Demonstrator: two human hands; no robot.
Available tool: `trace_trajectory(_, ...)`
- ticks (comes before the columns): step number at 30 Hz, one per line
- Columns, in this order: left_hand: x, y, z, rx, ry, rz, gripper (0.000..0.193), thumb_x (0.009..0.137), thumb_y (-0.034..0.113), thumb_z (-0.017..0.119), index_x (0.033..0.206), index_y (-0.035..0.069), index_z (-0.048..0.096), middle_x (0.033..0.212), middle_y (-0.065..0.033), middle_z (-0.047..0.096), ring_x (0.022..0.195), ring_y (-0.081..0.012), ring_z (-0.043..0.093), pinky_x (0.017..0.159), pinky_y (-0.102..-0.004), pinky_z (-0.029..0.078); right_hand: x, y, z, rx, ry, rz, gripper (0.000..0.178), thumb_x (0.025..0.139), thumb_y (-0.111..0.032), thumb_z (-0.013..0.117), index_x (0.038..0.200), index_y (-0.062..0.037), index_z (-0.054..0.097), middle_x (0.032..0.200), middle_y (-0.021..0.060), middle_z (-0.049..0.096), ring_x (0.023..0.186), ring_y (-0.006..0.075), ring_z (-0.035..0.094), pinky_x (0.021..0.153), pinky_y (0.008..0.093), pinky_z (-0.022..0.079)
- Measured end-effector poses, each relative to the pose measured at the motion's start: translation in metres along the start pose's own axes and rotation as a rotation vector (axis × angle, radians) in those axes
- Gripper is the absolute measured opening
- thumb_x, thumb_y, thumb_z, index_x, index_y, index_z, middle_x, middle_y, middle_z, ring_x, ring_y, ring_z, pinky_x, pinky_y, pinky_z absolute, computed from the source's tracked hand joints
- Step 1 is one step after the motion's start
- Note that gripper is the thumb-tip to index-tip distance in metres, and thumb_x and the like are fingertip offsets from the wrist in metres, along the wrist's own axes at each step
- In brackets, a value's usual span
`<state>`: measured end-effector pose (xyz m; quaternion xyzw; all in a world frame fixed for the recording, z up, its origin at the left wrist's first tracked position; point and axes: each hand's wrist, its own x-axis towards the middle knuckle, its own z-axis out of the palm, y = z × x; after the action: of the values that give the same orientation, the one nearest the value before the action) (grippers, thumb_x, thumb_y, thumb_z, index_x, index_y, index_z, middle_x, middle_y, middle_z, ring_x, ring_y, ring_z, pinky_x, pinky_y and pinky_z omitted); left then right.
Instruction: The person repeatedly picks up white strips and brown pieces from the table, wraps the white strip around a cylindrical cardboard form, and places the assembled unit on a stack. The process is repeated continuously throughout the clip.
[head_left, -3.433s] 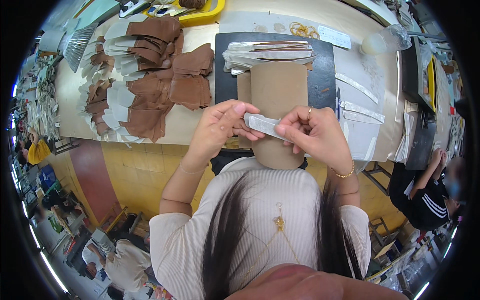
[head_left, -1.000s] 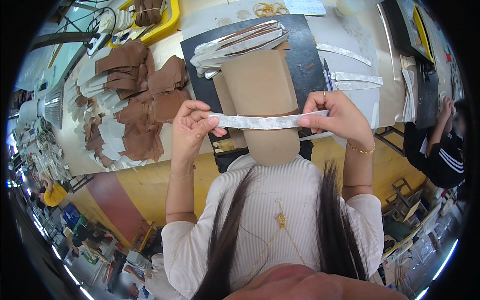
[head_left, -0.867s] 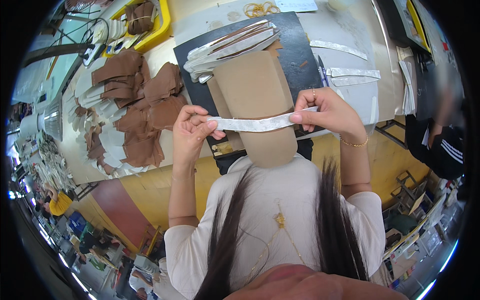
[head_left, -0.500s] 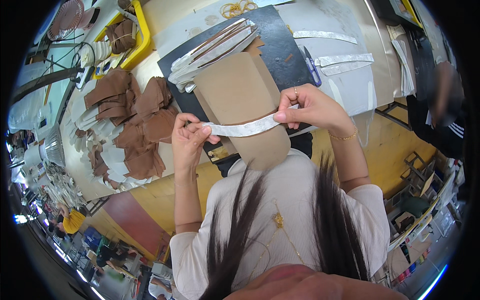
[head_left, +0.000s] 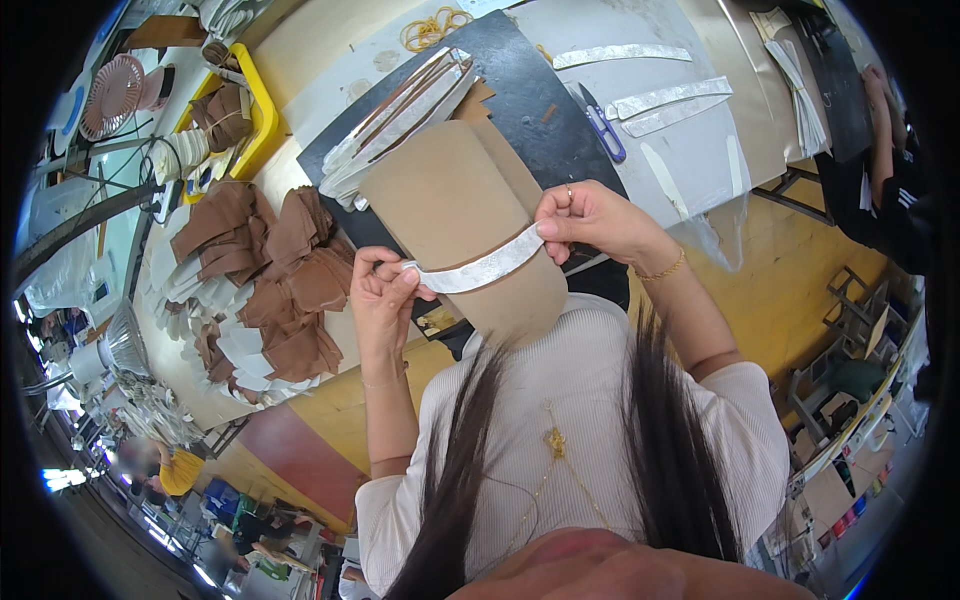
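A narrow strip [head_left: 478,273], white on its upper face and edged with brown, is stretched across a rounded brown block [head_left: 440,190], near the end of the block closest to the person's body. Its left end is pinched between the thumb and forefinger of the left hand [head_left: 383,298], which are closed together on it, while the other fingers are loosely curled. Its right end is gripped by the right hand [head_left: 587,225], with the thumb pressed over the strip and the fingers bent in behind; how the fingertips underneath are placed cannot be told.

The block is laid partly over a black board [head_left: 535,80], and beside its far end a pile of similar strips [head_left: 395,130] is stacked on the same board. To the right, loose white strips [head_left: 675,105] are spread on a grey sheet [head_left: 700,150], with blue-handled snips [head_left: 606,132] placed just beside them. To the left, brown pieces with pale ends [head_left: 225,220] are heaped in overlapping bunches on the table [head_left: 755,65]. Beyond them, a tied brown bundle [head_left: 222,115] is held in a yellow tray [head_left: 268,105], and a yellow cord [head_left: 435,28] is left coiled past the board.
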<state>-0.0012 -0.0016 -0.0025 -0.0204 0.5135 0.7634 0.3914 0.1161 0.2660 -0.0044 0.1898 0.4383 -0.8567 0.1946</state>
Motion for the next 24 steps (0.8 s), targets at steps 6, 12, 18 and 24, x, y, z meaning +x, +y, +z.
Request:
trace_trajectory(6, -0.001, -0.001, 0.001, -0.014, 0.021, 0.012, 0.027, 0.083, -0.005, 0.061, 0.102, 0.003, 0.043, 0.085, -0.0159, 0.066, 0.065, -0.0194, 0.065, 0.059, -0.0264, 0.055, 0.005, 0.003, -0.005, -0.041, -0.036, 0.040, 0.022, 0.084, -0.022, 0.068, 0.084, -0.0044, 0.054, 0.068, 0.0012, 0.059, 0.057, 0.0061, 0.056, 0.053, 0.0189, 0.046)
trace_trajectory(12, -0.007, 0.002, 0.009, -0.186, -0.069, 0.061, 0.030, 0.085, -0.002, 0.059, 0.110, 0.002, 0.043, 0.084, -0.0146, 0.065, 0.067, -0.0195, 0.065, 0.061, -0.0283, 0.055, 0.004, -0.015, 0.000, -0.075, 0.199, -0.057, 0.031, 0.081, -0.020, 0.071, 0.086, -0.0084, 0.043, 0.064, -0.0023, 0.053, 0.046, 0.0056, 0.050, 0.042, 0.0185, 0.041)
trace_trajectory(18, -0.022, 0.009, 0.027, -0.344, 0.033, 0.291, 0.029, 0.085, 0.000, 0.060, 0.111, 0.000, 0.047, 0.087, -0.0138, 0.064, 0.073, -0.0210, 0.065, 0.062, -0.0298, 0.056, -0.017, -0.080, 0.037, -0.794, 0.444, -0.847, 0.022, 0.079, -0.017, 0.070, 0.092, -0.0076, 0.055, 0.083, 0.0041, 0.061, 0.078, 0.0141, 0.060, 0.068, 0.0269, 0.048)
trace_trajectory(24, -0.026, 0.013, 0.021, -0.067, 0.120, 0.236, 0.018, 0.084, -0.003, 0.060, 0.101, -0.004, 0.053, 0.087, -0.0141, 0.065, 0.072, -0.0160, 0.065, 0.064, -0.0268, 0.055, 0.001, -0.047, 0.116, -1.518, -0.026, -1.065, 0.059, 0.072, -0.044, 0.067, 0.115, -0.0044, 0.059, 0.125, 0.0126, 0.053, 0.126, 0.0285, 0.042, 0.103, 0.0435, 0.034)
